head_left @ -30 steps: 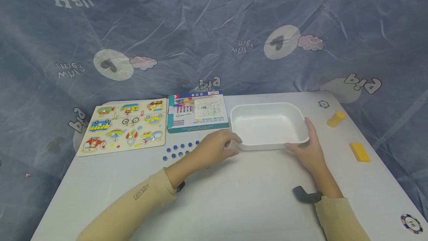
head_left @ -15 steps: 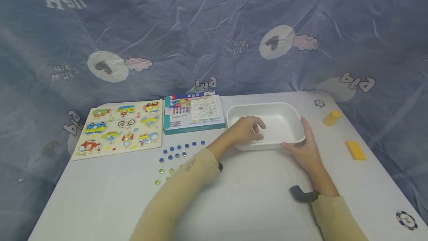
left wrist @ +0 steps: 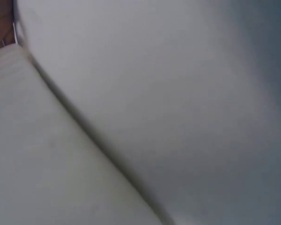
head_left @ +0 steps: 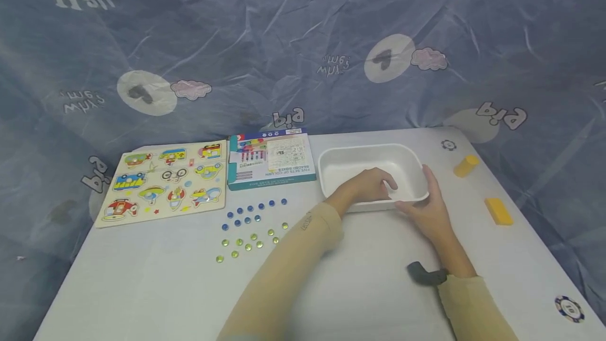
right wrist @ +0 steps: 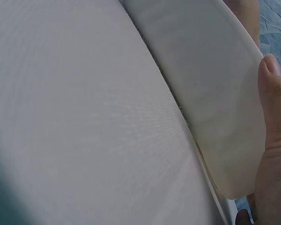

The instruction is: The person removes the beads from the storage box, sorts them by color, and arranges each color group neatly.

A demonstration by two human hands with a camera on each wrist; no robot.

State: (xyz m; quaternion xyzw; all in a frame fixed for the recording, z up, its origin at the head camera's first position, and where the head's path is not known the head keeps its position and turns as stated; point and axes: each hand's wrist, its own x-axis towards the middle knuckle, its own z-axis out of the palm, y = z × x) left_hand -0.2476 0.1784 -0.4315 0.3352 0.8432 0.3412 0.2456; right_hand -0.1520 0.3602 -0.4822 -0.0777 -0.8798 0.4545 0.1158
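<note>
A white plastic tub (head_left: 326,186) with rounded corners stands at the back of the table. My right hand (head_left: 432,214) grips its near right corner; in the right wrist view the thumb (right wrist: 274,103) lies against the tub's outer wall (right wrist: 210,93). My left hand (head_left: 371,186) reaches over the near rim into the tub, back of the hand up and fingers bent downward. I cannot tell whether those fingertips hold anything. To the left lie rows of small blue beads (head_left: 250,208) and yellow-green beads (head_left: 253,237).
A cardboard box (head_left: 270,164) lies left of the tub, and a wooden picture puzzle board (head_left: 163,183) farther left. On the right are a yellow cylinder (head_left: 466,166) and a yellow block (head_left: 498,211). A patterned curtain (head_left: 236,41) hangs behind the table.
My left hand has moved right, from beside the tub's left end to inside it, uncovering the yellow-green beads. The right hand keeps its grip on the corner.
</note>
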